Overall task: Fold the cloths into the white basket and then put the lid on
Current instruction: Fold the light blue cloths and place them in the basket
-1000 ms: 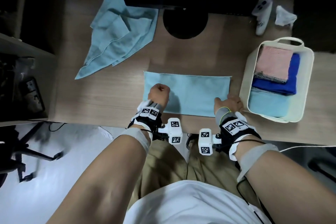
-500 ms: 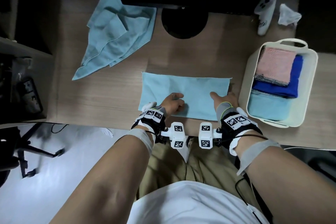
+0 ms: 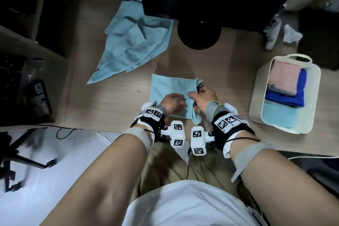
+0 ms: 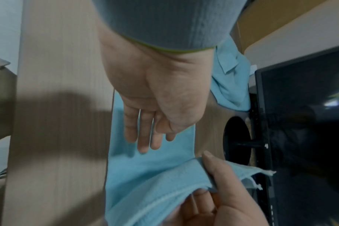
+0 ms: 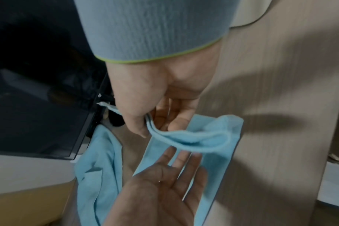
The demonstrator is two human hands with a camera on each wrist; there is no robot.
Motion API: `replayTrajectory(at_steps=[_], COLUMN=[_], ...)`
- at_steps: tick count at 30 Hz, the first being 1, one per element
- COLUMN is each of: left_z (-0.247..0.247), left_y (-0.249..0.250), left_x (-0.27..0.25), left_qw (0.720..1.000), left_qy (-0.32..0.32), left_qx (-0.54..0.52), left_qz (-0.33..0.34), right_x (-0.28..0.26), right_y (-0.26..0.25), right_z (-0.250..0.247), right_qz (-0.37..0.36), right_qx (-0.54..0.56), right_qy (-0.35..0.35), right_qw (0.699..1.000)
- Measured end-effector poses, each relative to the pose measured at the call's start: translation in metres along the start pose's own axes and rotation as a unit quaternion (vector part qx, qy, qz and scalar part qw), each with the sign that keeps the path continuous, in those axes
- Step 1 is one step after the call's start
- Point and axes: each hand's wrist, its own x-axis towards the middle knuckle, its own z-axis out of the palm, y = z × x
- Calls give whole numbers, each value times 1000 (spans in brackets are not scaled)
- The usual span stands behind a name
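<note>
Right hand (image 3: 202, 95) pinching light-blue cloth (image 3: 172, 90) end, left hand (image 3: 171, 102) flat pressing it; could skew the fold if the pinch slips.

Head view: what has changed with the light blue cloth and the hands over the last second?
The right hand has taken hold of the right end of the light blue cloth and carried it leftward over the rest, halving its visible width. The left hand moved right and opened flat on it. The white basket and the crumpled cloth are unchanged.

Light-blue cloth (image 3: 172, 90) half-folded on desk; white basket (image 3: 256, 101) holds folded cloths.
</note>
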Motion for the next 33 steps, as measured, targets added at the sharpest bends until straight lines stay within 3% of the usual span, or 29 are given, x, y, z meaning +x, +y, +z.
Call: replayTrajectory(at_steps=[6, 10, 19, 24, 27, 29, 33], left_z=[-91, -121, -154, -151, -147, -141, -134], left_y=[-4, -5, -7, 2, 1, 0, -10], left_x=[6, 10, 24, 26, 26, 29, 45], left_qw=[999, 997, 1000, 995, 989, 979, 968], left_qy=[44, 67, -16, -33, 26, 60, 50], left_qx=[-7, 27, 18, 89, 144, 192, 246], left_qz=[11, 15, -9, 10, 20, 9, -6], right_x=[1, 8, 42, 37, 33, 32, 37], right_y=[-26, -32, -19, -19, -17, -13, 12], right_z=[76, 103, 173, 163, 147, 128, 96], right_qz=[14, 26, 45, 53, 45, 48, 70], right_qx=[18, -2, -28, -18, 10, 34, 37], right_qy=[-2, -10, 5, 14, 4, 36, 94], right_qw=[1000, 1000, 999, 998, 999, 998, 992])
